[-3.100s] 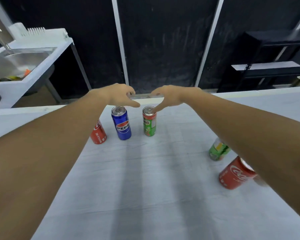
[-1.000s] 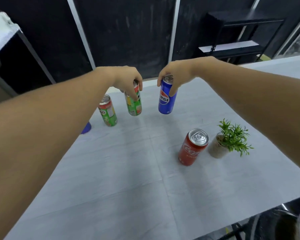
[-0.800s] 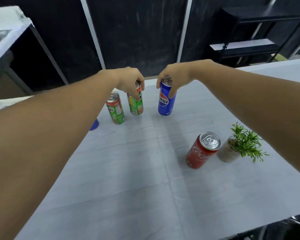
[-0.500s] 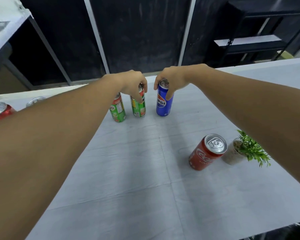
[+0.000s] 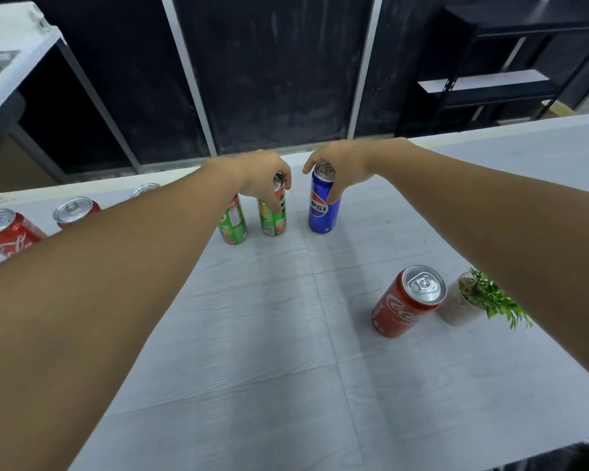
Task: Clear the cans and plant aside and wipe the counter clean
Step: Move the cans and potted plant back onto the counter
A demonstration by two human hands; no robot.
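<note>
Up close, the counter (image 5: 252,334) is a big flat top, pale grey, with faint wood-like streaks and thin seams that cut it into panels. Behind its far edge stands a dark wall with pale upright strips, and a black metal shelf (image 5: 490,86) sits off to the right. Both bare arms reach across the counter to the far edge. The left hand (image 5: 262,175) is curled around the top of a green can (image 5: 272,219), and the right hand (image 5: 340,164) is wrapped around the top of a tall blue Pepsi can (image 5: 322,212); both cans stand upright on the counter. Just beside the held green can stands a second green can (image 5: 233,226). Near the right edge stands a round red Coca-Cola can (image 5: 405,300) with a shiny silver lid, and just beside it is a small plant (image 5: 490,297) with thin green leaves in a pale pot. Along the left part of the far edge are two red cans (image 5: 7,232), and a silver lid (image 5: 145,189) peeks over the left arm.
</note>
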